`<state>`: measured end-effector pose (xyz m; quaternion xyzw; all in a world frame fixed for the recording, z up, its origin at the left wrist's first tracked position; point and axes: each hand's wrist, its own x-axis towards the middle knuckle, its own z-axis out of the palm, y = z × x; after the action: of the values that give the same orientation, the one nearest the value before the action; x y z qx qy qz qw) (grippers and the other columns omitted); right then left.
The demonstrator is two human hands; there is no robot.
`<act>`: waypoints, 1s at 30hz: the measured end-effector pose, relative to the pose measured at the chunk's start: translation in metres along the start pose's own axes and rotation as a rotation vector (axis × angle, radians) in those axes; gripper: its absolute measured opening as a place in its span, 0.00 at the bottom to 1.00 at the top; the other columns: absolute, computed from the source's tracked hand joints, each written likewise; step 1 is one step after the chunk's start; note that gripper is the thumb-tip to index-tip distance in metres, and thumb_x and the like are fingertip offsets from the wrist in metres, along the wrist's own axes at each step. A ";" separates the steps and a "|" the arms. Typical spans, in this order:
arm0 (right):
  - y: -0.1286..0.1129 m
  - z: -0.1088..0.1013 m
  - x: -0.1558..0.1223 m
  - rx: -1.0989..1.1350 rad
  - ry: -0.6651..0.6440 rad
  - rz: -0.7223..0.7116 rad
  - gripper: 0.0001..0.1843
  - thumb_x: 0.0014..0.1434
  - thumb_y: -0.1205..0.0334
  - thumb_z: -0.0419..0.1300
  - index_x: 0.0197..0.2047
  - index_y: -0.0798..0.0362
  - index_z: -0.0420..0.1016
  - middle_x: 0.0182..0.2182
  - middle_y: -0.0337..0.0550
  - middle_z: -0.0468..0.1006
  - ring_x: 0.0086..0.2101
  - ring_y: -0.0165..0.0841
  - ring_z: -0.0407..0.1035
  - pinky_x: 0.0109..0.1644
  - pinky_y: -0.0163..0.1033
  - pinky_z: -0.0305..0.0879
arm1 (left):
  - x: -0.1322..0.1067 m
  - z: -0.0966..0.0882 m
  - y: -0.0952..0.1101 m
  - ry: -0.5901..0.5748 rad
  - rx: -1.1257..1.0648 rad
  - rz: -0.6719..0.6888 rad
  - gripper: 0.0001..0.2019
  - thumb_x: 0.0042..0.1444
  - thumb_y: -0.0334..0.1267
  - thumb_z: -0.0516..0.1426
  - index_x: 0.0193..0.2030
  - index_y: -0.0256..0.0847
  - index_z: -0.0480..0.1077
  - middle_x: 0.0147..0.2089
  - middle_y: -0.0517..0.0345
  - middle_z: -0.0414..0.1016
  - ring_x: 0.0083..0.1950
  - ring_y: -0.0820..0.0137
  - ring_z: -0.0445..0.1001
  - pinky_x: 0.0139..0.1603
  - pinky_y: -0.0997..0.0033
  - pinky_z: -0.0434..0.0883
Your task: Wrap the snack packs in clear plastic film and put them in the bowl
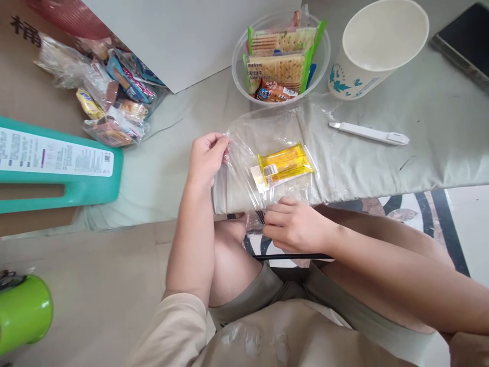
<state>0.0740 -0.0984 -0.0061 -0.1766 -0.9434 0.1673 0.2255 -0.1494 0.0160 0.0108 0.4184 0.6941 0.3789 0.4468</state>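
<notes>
A clear plastic bag is spread over the front edge of the table. My left hand pinches its upper left edge between thumb and fingers. Closed at the bag's lower edge is my right hand, its fingers curled and their tips partly hidden. Between the hands lies a yellow snack packet with a barcode on a white label, in or under the clear film; I cannot tell which.
A clear bowl with soda biscuit packs stands behind, beside a white paper cup. A white utility knife lies at right, near a black object. Bagged snacks and a teal jug are at left.
</notes>
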 end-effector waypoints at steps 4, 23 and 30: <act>0.000 0.001 -0.001 0.058 -0.099 0.010 0.08 0.62 0.70 0.59 0.31 0.51 0.71 0.30 0.38 0.72 0.32 0.34 0.56 0.39 0.41 0.47 | 0.000 0.000 -0.003 0.020 0.053 0.071 0.12 0.62 0.25 0.56 0.27 0.37 0.72 0.23 0.64 0.67 0.23 0.80 0.65 0.25 0.82 0.63; 0.005 0.004 -0.001 0.066 -0.229 0.069 0.09 0.65 0.69 0.56 0.32 0.53 0.71 0.30 0.40 0.76 0.28 0.31 0.60 0.37 0.42 0.46 | 0.016 -0.027 -0.002 0.029 0.216 0.064 0.15 0.61 0.37 0.62 0.23 0.37 0.71 0.16 0.64 0.67 0.15 0.79 0.62 0.17 0.80 0.60; 0.011 -0.015 -0.002 0.186 -0.004 0.039 0.12 0.72 0.57 0.54 0.41 0.53 0.75 0.31 0.40 0.78 0.31 0.32 0.67 0.39 0.41 0.58 | 0.013 -0.029 0.003 0.056 0.001 0.025 0.15 0.64 0.49 0.60 0.32 0.40 0.72 0.23 0.60 0.74 0.23 0.76 0.73 0.23 0.79 0.66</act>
<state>0.0861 -0.0859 0.0012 -0.1728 -0.9206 0.2587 0.2360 -0.1789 0.0246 0.0190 0.4167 0.7013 0.3957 0.4219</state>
